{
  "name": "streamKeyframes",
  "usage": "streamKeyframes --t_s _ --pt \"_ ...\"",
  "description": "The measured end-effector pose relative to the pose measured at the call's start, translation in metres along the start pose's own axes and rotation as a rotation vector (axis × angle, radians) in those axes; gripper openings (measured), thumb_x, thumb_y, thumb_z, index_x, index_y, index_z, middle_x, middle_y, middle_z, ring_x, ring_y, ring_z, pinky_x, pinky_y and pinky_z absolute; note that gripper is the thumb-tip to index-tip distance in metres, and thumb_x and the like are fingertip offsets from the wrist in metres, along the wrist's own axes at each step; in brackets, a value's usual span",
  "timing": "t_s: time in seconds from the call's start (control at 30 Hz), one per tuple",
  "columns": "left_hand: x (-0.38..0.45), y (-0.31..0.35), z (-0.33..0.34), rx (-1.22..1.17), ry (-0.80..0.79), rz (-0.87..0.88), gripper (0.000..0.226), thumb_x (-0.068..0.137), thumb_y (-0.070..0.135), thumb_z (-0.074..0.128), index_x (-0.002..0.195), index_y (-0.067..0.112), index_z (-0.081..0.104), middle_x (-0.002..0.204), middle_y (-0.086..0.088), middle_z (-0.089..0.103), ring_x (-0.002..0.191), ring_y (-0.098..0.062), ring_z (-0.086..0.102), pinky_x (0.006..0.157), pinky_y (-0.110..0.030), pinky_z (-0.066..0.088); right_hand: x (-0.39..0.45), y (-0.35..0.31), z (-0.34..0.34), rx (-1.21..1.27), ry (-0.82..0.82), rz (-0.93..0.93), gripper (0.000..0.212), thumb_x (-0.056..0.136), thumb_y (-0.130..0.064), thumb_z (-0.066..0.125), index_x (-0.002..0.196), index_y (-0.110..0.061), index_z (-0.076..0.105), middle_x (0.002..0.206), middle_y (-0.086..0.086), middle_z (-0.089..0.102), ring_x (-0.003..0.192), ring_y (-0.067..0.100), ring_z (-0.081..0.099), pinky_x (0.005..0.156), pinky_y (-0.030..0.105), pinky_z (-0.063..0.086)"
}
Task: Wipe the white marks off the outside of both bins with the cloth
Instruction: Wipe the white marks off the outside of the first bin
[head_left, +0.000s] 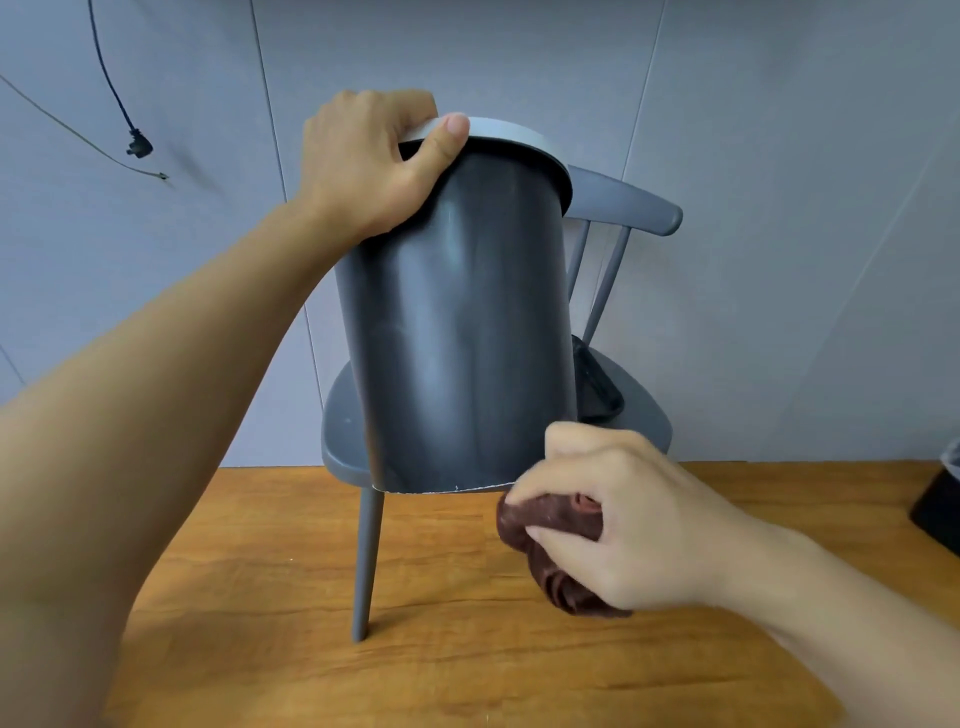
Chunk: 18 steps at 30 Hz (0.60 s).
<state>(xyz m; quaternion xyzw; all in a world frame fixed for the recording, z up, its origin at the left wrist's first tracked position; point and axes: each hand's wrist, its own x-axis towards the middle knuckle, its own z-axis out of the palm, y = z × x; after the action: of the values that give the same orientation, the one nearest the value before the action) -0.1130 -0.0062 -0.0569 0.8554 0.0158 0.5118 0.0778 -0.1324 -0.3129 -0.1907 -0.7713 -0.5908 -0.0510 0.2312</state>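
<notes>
A tall dark grey bin (457, 332) with a light grey rim is held up in the air, tilted, in front of a chair. My left hand (369, 161) grips its rim at the top, thumb over the edge. A thin white line runs along the bin's bottom edge. My right hand (618, 514) clutches a bunched dark brown cloth (550, 551) at the bin's lower right corner, just below that edge. A second dark bin (940, 504) shows only partly at the right border.
A grey wooden chair (623, 208) stands behind the bin on a wooden floor (260, 597). A black object (597, 384) lies on its seat. Grey wall panels are behind, with a dark cable (111, 88) hanging at the upper left.
</notes>
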Motion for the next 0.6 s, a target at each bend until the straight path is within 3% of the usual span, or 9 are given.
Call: streamKeyframes --t_s 0.07,0.17,0.3,0.47,0.6 --pt "-0.002 -0.005 -0.001 -0.040 0.018 0.022 0.047 0.100 0.054 0.044 0.073 0.015 0.045 0.059 -0.003 0.034 0.063 -0.026 0.037 0.059 -0.037 0.026 -0.008 0.000 -0.009 0.027 0.053 0.005 0.018 0.086 -0.027 0.074 0.101 -0.036 0.077 0.088 -0.016 0.054 0.082 0.008 0.061 0.060 0.021 0.049" --pt "-0.007 -0.016 -0.005 -0.064 0.014 0.070 0.038 0.103 0.050 0.042 0.097 0.022 0.067 0.075 0.002 0.060 0.074 -0.025 0.056 0.068 -0.040 0.042 0.007 0.006 -0.035 0.075 0.364 0.038 0.018 0.082 -0.022 0.076 0.097 -0.031 0.079 0.085 -0.016 0.060 0.080 0.008 0.063 0.068 0.013 0.044" --pt "-0.012 -0.025 -0.010 -0.066 0.005 0.071 0.036 0.104 0.047 0.039 0.110 0.025 0.067 0.076 0.004 0.058 0.074 -0.025 0.056 0.069 -0.039 0.043 0.037 0.024 -0.070 0.162 0.639 0.158 0.015 0.083 -0.021 0.076 0.096 -0.028 0.079 0.092 -0.004 0.072 0.088 0.013 0.068 0.079 0.029 0.055" --pt "-0.009 -0.031 -0.017 -0.166 -0.070 0.046 0.028 0.099 0.024 0.041 0.113 0.023 0.065 0.070 0.003 0.049 0.066 -0.018 0.043 0.062 -0.031 0.030 0.040 0.039 -0.068 0.258 0.721 0.240 0.016 0.085 -0.016 0.079 0.096 -0.028 0.079 0.098 -0.004 0.076 0.093 0.009 0.071 0.085 0.029 0.058" --pt "-0.005 -0.025 -0.024 -0.324 -0.165 -0.102 0.027 0.095 0.015 0.039 0.103 0.026 0.061 0.069 0.009 0.051 0.060 -0.010 0.045 0.056 -0.030 0.037 0.035 0.044 -0.051 0.318 0.734 0.254 0.015 0.081 -0.025 0.074 0.094 -0.029 0.080 0.094 -0.007 0.075 0.090 0.010 0.071 0.078 0.023 0.057"
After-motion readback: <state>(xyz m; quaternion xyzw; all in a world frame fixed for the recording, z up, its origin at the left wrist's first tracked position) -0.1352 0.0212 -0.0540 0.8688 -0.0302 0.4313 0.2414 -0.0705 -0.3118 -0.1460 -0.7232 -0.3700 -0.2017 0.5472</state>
